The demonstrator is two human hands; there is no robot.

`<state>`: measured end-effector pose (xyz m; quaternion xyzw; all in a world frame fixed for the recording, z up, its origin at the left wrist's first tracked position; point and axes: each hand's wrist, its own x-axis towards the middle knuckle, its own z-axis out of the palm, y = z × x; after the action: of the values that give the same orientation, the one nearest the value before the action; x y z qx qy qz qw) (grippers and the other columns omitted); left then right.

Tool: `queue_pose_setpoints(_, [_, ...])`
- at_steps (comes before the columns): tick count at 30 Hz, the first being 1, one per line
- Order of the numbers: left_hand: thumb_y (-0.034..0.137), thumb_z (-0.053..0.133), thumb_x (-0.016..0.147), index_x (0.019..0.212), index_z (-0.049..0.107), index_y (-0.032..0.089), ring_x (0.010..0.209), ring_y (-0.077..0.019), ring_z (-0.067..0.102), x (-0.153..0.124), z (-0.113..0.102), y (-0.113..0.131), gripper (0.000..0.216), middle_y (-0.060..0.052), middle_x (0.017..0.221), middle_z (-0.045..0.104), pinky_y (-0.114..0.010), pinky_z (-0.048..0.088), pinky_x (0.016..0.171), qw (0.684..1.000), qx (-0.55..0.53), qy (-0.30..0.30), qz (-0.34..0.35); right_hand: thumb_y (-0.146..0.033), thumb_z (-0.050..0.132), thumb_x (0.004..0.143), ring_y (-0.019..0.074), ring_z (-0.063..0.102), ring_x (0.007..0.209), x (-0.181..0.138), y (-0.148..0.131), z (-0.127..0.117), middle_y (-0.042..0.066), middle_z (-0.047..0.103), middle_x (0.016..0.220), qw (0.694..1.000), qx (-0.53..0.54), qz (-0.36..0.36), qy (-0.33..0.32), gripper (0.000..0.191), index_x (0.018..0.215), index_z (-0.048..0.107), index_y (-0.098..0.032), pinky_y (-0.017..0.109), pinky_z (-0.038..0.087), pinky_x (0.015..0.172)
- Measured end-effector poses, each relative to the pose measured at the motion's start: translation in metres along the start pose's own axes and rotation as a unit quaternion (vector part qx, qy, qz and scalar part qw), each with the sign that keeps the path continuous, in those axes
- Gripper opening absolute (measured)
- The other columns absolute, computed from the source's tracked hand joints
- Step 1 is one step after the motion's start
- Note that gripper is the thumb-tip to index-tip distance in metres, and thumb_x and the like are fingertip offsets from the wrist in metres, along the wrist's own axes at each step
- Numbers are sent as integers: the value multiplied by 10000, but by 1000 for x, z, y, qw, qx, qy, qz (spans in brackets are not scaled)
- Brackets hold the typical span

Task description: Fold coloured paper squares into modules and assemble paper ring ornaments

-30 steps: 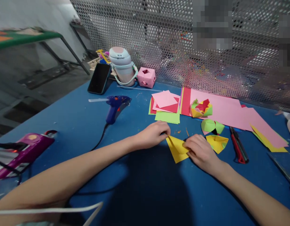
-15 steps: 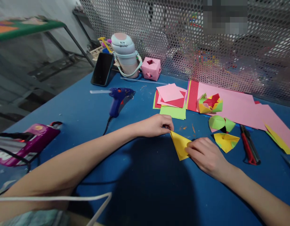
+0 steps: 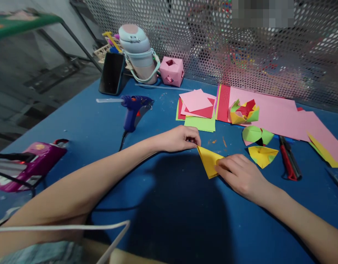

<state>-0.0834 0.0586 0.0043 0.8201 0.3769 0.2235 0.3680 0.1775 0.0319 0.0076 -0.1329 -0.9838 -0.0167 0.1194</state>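
A folded piece of yellow paper [image 3: 208,161], roughly triangular, is stretched between my two hands just above the blue table. My left hand [image 3: 182,138] pinches its upper left corner between thumb and fingers. At its right side, my right hand [image 3: 241,176] grips the edge, the fingertips covering part of it. Close to my right hand lies a folded yellow and green paper piece [image 3: 263,155]. Behind that is a green and pink folded piece [image 3: 257,135], and farther back a red, yellow and green paper flower [image 3: 244,112].
Beyond my hands lie stacked paper squares [image 3: 197,106] and large pink sheets [image 3: 273,113]. A red utility knife [image 3: 289,159] is at right. At left are a blue glue gun [image 3: 133,110], a phone [image 3: 112,73], a bottle [image 3: 140,55], a pink paper cube [image 3: 171,71] and a purple device [image 3: 39,161].
The whole view has shifted slightly, so everything on the table sits a little higher. Both hands keep the same hold on the yellow paper, with hardly any movement.
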Motion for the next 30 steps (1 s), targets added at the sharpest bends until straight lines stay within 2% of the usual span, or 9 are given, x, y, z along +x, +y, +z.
queue_pose_setpoints(19, [132, 540, 766, 796, 647, 146, 708, -96, 515, 0, -1, -1, 113, -21, 810, 580, -204, 412, 646, 1000, -7, -10, -26, -111, 353, 926, 192, 548, 846, 2, -1, -5, 103, 666, 926, 1000, -20, -20, -5, 288, 940, 638, -145, 350, 389, 725])
queue_pose_setpoints(30, [137, 530, 772, 802, 646, 145, 712, -95, 514, 0, 0, -1, 120, -22, 816, 583, -200, 410, 650, 1000, -5, -12, -27, -109, 413, 898, 195, 565, 851, 0, -1, -2, 107, 660, 928, 1000, -6, -20, -12, 230, 949, 636, -139, 348, 387, 725])
